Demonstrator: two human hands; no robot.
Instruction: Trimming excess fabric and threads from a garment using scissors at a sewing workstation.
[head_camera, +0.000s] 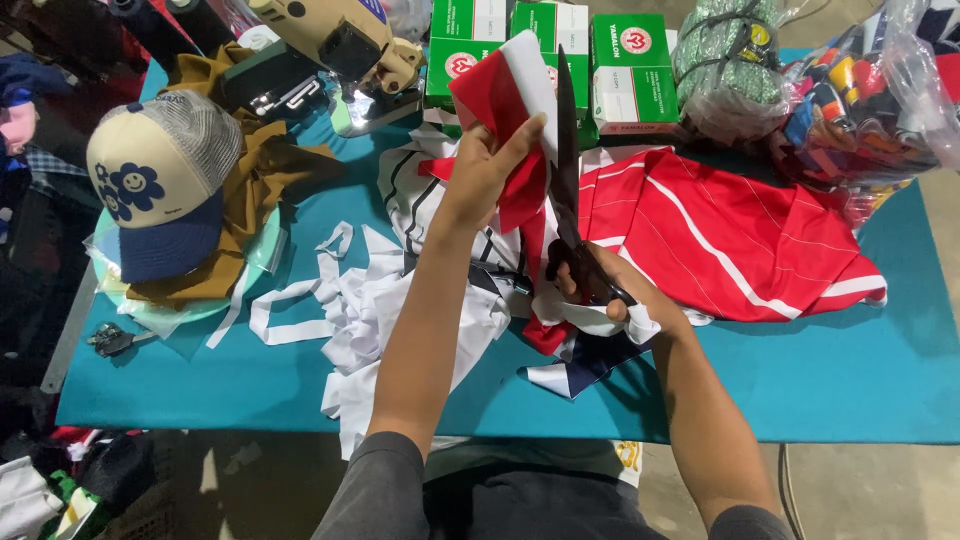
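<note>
My left hand (487, 165) holds up a piece of red and white fabric (500, 95) above the table. In my right hand (610, 290) is a pair of large black scissors (567, 170), blades pointing up along the fabric's right edge. The same hand also has white cloth bunched under it. A red garment with white stripes (720, 235) lies spread on the teal table (800, 380) to the right. White fabric scraps (360, 310) lie below my left forearm.
A cream and blue cap (160, 180) rests on brown cloth at the left. A beige cutting machine (340, 40) stands at the back. Green and white boxes (630, 70) and plastic-wrapped bundles (860, 100) line the far edge.
</note>
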